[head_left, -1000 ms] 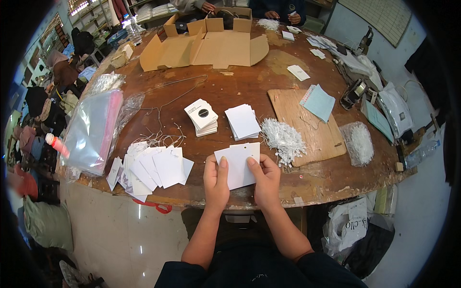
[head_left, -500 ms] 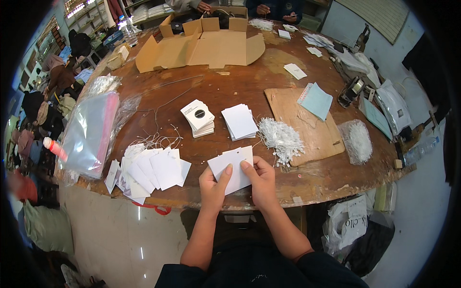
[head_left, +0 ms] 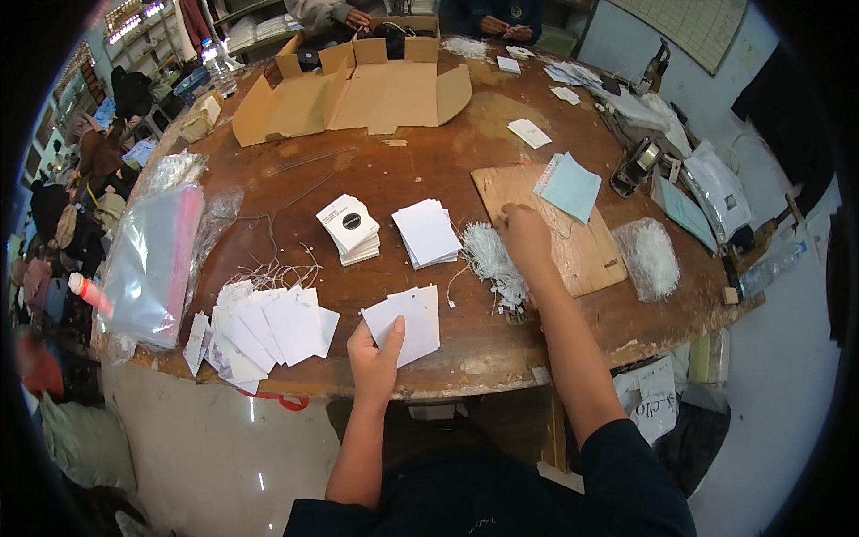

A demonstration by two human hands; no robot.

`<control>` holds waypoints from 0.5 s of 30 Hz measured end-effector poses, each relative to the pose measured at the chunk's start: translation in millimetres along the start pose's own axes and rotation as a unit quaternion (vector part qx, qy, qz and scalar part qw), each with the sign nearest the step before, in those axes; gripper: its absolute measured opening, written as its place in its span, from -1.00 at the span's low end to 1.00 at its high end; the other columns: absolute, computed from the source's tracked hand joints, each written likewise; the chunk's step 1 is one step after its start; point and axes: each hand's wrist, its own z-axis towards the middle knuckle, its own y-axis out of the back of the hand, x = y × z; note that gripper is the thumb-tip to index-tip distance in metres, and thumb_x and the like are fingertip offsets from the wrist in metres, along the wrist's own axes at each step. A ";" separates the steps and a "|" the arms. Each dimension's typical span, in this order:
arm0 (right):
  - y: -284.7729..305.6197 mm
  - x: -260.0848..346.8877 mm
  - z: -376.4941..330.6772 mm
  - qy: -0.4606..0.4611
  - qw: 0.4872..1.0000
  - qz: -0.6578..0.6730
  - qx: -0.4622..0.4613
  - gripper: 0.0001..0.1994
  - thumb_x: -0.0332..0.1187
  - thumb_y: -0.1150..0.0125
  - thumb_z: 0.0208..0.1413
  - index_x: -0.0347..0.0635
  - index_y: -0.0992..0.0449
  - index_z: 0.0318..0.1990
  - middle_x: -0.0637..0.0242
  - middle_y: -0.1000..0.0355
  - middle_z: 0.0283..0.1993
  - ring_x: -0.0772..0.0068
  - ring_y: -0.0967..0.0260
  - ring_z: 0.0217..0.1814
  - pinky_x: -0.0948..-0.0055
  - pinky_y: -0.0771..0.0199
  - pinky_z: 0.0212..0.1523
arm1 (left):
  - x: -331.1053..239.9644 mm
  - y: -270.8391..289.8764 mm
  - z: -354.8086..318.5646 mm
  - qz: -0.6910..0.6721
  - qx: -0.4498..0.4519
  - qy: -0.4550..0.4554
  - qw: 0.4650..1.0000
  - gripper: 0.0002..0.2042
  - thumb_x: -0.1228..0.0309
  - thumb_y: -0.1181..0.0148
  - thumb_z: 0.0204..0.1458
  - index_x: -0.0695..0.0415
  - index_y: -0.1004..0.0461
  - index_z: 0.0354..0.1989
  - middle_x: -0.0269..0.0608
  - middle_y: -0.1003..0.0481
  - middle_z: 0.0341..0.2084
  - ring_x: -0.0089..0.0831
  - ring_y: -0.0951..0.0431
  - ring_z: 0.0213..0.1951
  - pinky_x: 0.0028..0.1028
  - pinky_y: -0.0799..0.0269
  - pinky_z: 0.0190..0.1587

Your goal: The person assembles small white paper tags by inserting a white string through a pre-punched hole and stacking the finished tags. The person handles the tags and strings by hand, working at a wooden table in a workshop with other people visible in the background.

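My left hand (head_left: pixel 376 358) pinches a small stack of white paper tags (head_left: pixel 410 319) at the near edge of the round wooden table (head_left: pixel 403 161). My right hand (head_left: pixel 526 240) reaches out to a heap of white strings (head_left: pixel 492 261) beside a wooden board (head_left: pixel 573 233), fingers curled on the strings. Two stacks of tags lie just beyond: one with a black round mark (head_left: pixel 349 227) and a plain white one (head_left: pixel 428 233). A fanned spread of finished white tags (head_left: pixel 268 327) lies to the left of my left hand.
A clear plastic bag (head_left: pixel 152 259) lies at the table's left edge. Flattened cardboard boxes (head_left: pixel 358 89) sit at the far side, where other people's hands (head_left: pixel 358 18) work. A second string heap (head_left: pixel 651 258), a light blue notepad (head_left: pixel 569 186) and a tape dispenser (head_left: pixel 633 166) are on the right.
My right hand left the tag stack and reached forward-right to the string heap. My left hand alone keeps hold of the tags.
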 end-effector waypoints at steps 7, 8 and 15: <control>49.1 -20.4 -13.7 -0.102 0.806 0.558 -0.170 -0.87 -0.50 -0.25 0.21 -0.31 -0.55 -0.12 0.24 -0.53 -0.29 0.34 -0.51 -0.35 0.36 -0.55 -0.25 | -2.2 1.2 0.4 -0.047 0.001 0.011 0.999 -0.75 0.40 -0.25 0.25 0.33 -0.56 -0.03 -0.23 -0.62 -0.19 -0.56 -0.56 -0.16 -0.48 -0.47 -0.07; 59.5 -22.5 -17.3 -0.110 0.774 0.593 -0.192 -0.85 -0.48 -0.24 0.23 -0.30 -0.53 -0.08 0.27 -0.52 -0.28 0.43 -0.47 -0.37 0.40 -0.53 -0.28 | -1.4 0.9 -0.3 -0.046 0.009 0.008 0.999 -0.75 0.40 -0.25 0.25 0.33 -0.56 -0.03 -0.23 -0.62 -0.19 -0.56 -0.56 -0.16 -0.48 -0.47 -0.07; 98.4 2.9 -37.0 -0.106 0.707 0.668 -0.205 -0.81 -0.46 -0.23 0.28 -0.23 -0.51 0.02 0.43 -0.47 -0.34 0.71 -0.22 -0.53 0.61 -0.25 -0.53 | -2.4 -0.8 -1.6 -0.009 0.030 0.002 1.000 -0.74 0.38 -0.24 0.25 0.33 -0.56 -0.02 -0.22 -0.62 -0.17 -0.56 -0.57 -0.16 -0.46 -0.48 -0.06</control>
